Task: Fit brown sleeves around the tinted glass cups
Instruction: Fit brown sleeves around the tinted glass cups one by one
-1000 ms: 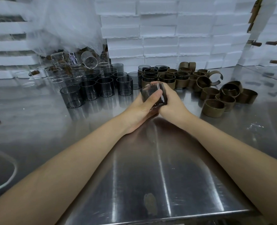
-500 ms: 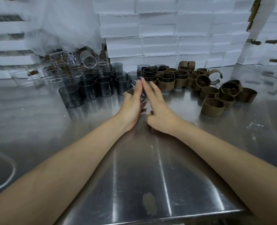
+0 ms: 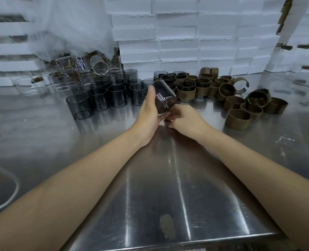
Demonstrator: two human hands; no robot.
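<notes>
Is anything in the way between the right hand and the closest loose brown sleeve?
Nothing visible. Only bare steel table lies between the right hand and the nearest loose brown sleeve. The left hand holds the tinted glass cup, tilted, off that path.

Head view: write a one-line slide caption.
Left hand holds a tilted tinted cup over the steel table, right hand at its base, bare cups left, brown sleeves right.

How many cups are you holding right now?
1. A tinted cup, tilted, gripped in the left hand above the table; the right hand holds its lower end. No other shows behind the hands.
</notes>
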